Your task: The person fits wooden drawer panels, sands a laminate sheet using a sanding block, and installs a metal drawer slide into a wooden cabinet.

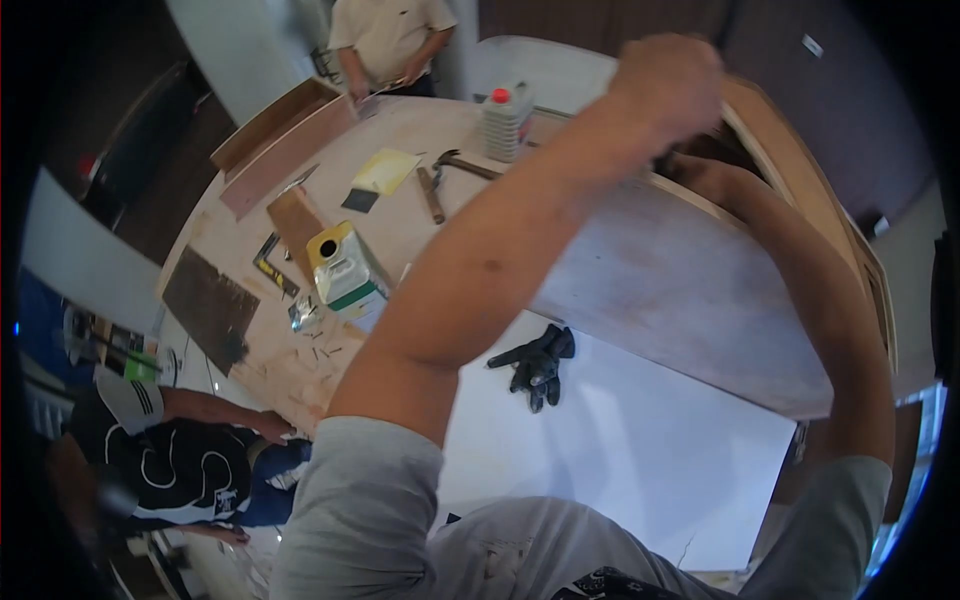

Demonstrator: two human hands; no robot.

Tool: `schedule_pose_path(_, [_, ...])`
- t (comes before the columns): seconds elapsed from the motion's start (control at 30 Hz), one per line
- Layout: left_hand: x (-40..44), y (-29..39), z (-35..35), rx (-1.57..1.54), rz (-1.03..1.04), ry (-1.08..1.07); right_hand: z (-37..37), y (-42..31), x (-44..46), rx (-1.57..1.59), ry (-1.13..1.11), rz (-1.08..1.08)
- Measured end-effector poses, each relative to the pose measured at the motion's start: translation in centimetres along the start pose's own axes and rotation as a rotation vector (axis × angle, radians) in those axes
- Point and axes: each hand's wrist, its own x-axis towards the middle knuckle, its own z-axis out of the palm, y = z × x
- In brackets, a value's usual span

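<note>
My left hand (668, 85) is raised over the far end of a wooden cabinet-like piece (690, 270), its fingers curled closed. What it holds, if anything, is hidden behind the knuckles. Lower down and to the right, my right hand (708, 182) is at the rim of the same piece, beside its dark opening. Its fingers are bent around a small dark thing too unclear to name. A black work glove (537, 365) lies on the white board (610, 440) below my arms.
On the round table are a plastic jug (505, 125) with a red cap, a hammer (465, 165), a metal can (347, 270), a square (272, 265), yellow sandpaper (387, 170) and a wooden drawer box (285, 145). One person (390, 40) stands opposite; another person (190, 460) is at left.
</note>
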Motion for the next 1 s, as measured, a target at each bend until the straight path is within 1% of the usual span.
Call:
schedule_pose_path(0.03, [-0.1,0.7,-0.7,-0.027,-0.032,0.008,0.1,-0.9,0.2,-0.087,-0.034,-0.027])
schedule_pose_path(0.1, [-0.6,0.8,-1.5,-0.056,-0.032,-0.054,0.1,-1.6,1.6,-0.182,-0.079,-0.039])
schedule_pose_path(0.2, [-1.1,0.8,-1.0,-0.099,-0.01,0.034,0.5,-1.7,3.1,-0.227,-0.111,-0.022])
schedule_pose_path(0.4, [-1.2,0.5,-1.2,-0.17,-0.045,-0.064,1.3,-0.6,4.4,-0.21,-0.114,0.005])
schedule_pose_path(0.47, [-1.5,0.4,-0.9,-0.166,-0.06,-0.043,1.3,-0.2,4.6,-0.19,-0.099,0.011])
schedule_pose_path(0.6, [-3.4,-0.5,1.2,-0.116,-0.04,-0.029,0.8,0.4,4.5,-0.122,-0.019,0.024])
schedule_pose_path(0.63, [-3.6,-0.6,0.9,-0.123,-0.064,-0.07,0.5,0.3,4.1,-0.096,0.017,0.026])
schedule_pose_path(0.7, [-3.6,-0.3,0.2,-0.14,-0.093,-0.151,-0.1,0.2,2.5,-0.032,0.105,0.051])
schedule_pose_path(0.8, [-3.5,0.2,1.1,-0.129,-0.149,-0.087,-1.6,-0.9,-2.6,0.074,0.188,0.158])
schedule_pose_path(0.87, [-3.6,0.6,0.7,-0.113,-0.164,-0.08,-1.8,-2.2,-7.0,0.113,0.174,0.249])
schedule_pose_path(0.93, [-3.6,0.6,0.6,-0.085,-0.183,-0.067,-0.9,-2.7,-10.9,0.019,0.131,0.302])
schedule_pose_path(0.97, [-3.5,0.6,1.0,-0.072,-0.189,-0.06,1.1,-0.4,-11.1,0.008,0.358,0.312])
schedule_pose_path(1.0, [-3.4,0.6,1.3,-0.06,-0.194,-0.054,1.5,-0.4,-11.8,-0.021,0.373,0.329])
